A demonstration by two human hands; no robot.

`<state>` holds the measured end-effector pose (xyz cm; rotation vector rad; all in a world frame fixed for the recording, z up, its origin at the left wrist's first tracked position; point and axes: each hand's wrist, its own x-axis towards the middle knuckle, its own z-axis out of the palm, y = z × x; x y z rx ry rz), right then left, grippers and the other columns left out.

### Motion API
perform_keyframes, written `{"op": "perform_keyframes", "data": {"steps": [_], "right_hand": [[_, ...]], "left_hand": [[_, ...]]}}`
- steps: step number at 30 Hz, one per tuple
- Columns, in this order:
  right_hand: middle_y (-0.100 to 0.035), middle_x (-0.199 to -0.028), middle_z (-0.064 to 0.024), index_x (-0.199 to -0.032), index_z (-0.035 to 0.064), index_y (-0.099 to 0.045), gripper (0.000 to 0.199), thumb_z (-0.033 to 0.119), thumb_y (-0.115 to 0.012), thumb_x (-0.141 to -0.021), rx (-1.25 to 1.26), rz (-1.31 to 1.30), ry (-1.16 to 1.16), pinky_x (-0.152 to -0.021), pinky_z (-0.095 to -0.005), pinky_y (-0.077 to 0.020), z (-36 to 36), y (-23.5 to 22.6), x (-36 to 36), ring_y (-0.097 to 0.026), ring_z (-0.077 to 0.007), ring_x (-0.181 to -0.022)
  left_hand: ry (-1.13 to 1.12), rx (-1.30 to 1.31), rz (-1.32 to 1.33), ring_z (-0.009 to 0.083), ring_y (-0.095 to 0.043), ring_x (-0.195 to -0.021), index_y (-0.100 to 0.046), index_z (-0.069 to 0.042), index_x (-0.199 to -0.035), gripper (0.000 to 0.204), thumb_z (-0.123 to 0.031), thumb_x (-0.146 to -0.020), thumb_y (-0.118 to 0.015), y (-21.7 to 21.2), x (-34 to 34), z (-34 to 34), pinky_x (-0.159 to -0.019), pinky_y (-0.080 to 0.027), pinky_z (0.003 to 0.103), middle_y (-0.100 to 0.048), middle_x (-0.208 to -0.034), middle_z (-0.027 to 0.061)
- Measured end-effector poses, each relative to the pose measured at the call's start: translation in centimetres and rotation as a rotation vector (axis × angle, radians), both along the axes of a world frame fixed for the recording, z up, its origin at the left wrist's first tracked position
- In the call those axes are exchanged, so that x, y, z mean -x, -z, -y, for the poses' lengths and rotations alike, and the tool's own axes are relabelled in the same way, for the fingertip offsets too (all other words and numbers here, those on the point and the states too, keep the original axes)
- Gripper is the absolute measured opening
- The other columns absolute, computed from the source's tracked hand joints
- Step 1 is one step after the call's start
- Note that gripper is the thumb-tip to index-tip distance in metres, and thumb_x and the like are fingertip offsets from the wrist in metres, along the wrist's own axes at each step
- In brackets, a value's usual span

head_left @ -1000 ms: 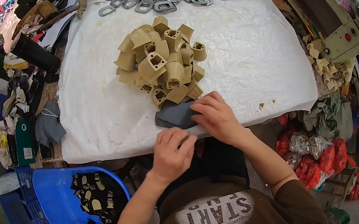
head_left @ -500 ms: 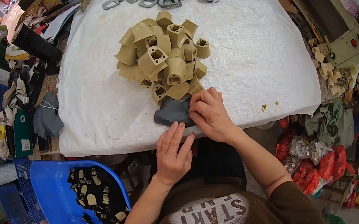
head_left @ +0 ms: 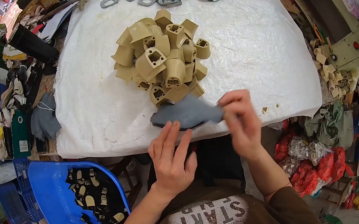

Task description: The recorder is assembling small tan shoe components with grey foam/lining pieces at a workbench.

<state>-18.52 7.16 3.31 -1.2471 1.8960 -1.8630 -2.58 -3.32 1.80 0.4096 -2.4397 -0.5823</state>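
Observation:
A soft, dark grey piece of material [head_left: 184, 113] lies at the table's near edge, with a darker layer showing along its near rim. My right hand [head_left: 241, 118], slightly smeared by motion, pinches its drawn-out right end. The fingertips of my left hand [head_left: 171, 160] rest on its near left edge; those fingers are stretched out and apart. Just beyond it rises a heap of beige hollow moulded blocks [head_left: 163, 56], which look like shoe heels, several with small holes in their ends.
White woven sheeting [head_left: 264, 51] covers the table. Many flat grey rings [head_left: 166, 0] lie at its far side. A blue tub [head_left: 53, 202] with black and beige pieces stands lower left. At the right are a beige machine housing [head_left: 350, 47] and red plastic bags [head_left: 326, 166].
My right hand has moved right, pulling the grey piece's end out so that it spreads longer. My left hand has stayed at its near edge, with a small shift left.

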Motion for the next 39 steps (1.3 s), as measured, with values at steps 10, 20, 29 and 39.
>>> {"op": "perform_keyframes", "data": {"steps": [10,20,29,39], "right_hand": [[-0.055,-0.103,-0.0126,-0.089,0.0044,-0.057,0.018,-0.003,-0.064,-0.074,-0.152,-0.417,-0.2,-0.079,-0.0365,-0.0414,0.5,0.7,0.0,-0.048,-0.0303,-0.091],[-0.054,-0.101,-0.0119,-0.096,0.001,-0.055,0.01,-0.002,-0.053,-0.087,0.005,0.041,0.006,-0.073,-0.0268,-0.0421,-0.7,2.3,0.7,-0.05,-0.0174,-0.083],[-0.053,-0.102,-0.0103,-0.097,0.0003,-0.055,0.009,0.002,-0.05,-0.09,0.022,0.121,-0.001,-0.073,-0.0242,-0.0404,-1.1,2.5,0.6,-0.048,-0.0133,-0.083],[-0.053,-0.103,-0.0109,-0.099,0.0001,-0.055,0.01,0.005,-0.051,-0.09,0.024,0.133,0.008,-0.075,-0.0256,-0.041,-1.3,2.8,0.9,-0.049,-0.0134,-0.084]], "left_hand": [[0.077,-0.16,0.19,0.0365,-0.043,-0.116,-0.061,0.0,-0.105,0.041,-0.019,-0.07,-0.072,0.4,0.7,-0.4,-0.095,-0.031,0.048,-0.051,-0.122,0.0195],[0.05,-0.001,0.298,0.029,-0.033,-0.132,-0.056,-0.006,-0.118,0.051,-0.016,-0.07,-0.071,-0.2,1.0,0.3,-0.101,-0.023,0.05,-0.042,-0.136,0.0167],[0.12,0.181,0.149,0.0253,-0.05,-0.119,-0.067,-0.007,-0.099,0.024,-0.004,-0.076,-0.059,1.8,1.2,2.3,-0.096,-0.035,0.042,-0.06,-0.115,0.0078],[0.159,0.253,0.16,0.0272,-0.048,-0.118,-0.066,-0.009,-0.099,0.027,-0.009,-0.072,-0.062,2.7,1.5,4.0,-0.096,-0.034,0.043,-0.057,-0.118,0.0081]]}}
